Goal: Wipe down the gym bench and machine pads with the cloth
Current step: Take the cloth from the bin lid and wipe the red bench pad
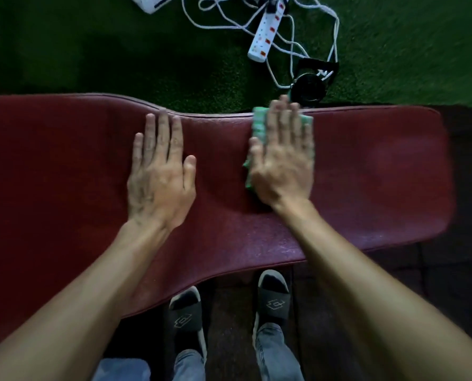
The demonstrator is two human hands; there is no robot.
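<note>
The one camera is sitting on my head, looking almost straight down and slightly forward over my arms. It is staying close above the red bench [366, 171], which is running across the frame from side to side. The wide lens is also taking in my feet [273, 295] at the bottom and the green floor [119, 50] beyond the bench.

Dim room — green turf floor [91, 50], white power strip [265, 34].

Bare forearms, no sleeves; blue jeans [278, 353] at 6 o'clock; black slides [273, 299] with outlined diamond logo, pale soles.
</note>
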